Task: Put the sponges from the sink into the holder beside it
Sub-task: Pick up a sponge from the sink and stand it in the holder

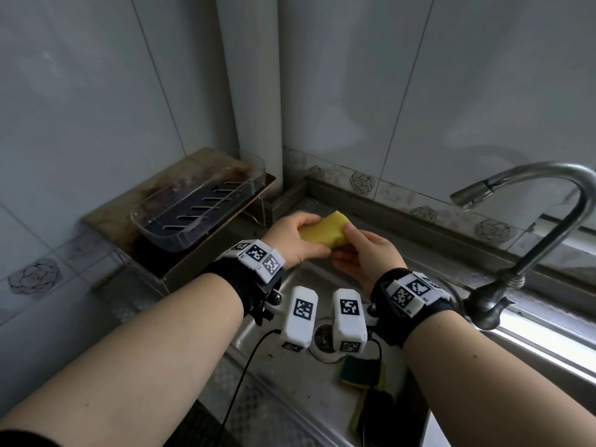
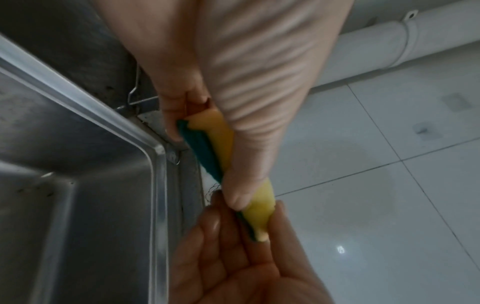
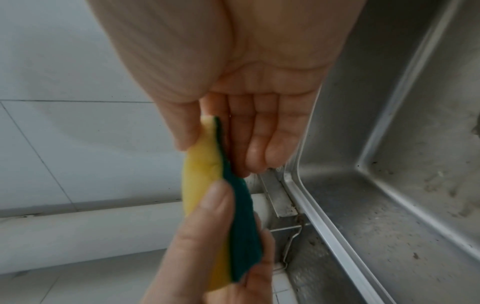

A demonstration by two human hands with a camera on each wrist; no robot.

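Above the sink's [image 1: 267,375] far-left corner, left hand [image 1: 290,240] and right hand [image 1: 364,253] both pinch one yellow-green sponge [image 1: 325,230]. Holder [image 1: 200,211] sits left; another sponge [image 1: 362,371] lies near the drain [image 1: 324,338]; faucet [image 1: 548,221] right.

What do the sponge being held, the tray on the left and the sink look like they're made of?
Sponge: soft yellow foam with a dark green fibrous scouring layer, bending in the grip.
Tray: clear, glossy rigid plastic with a slotted floor; you can see through it.
Sink: brushed metal, likely stainless steel, dull grey sheen.
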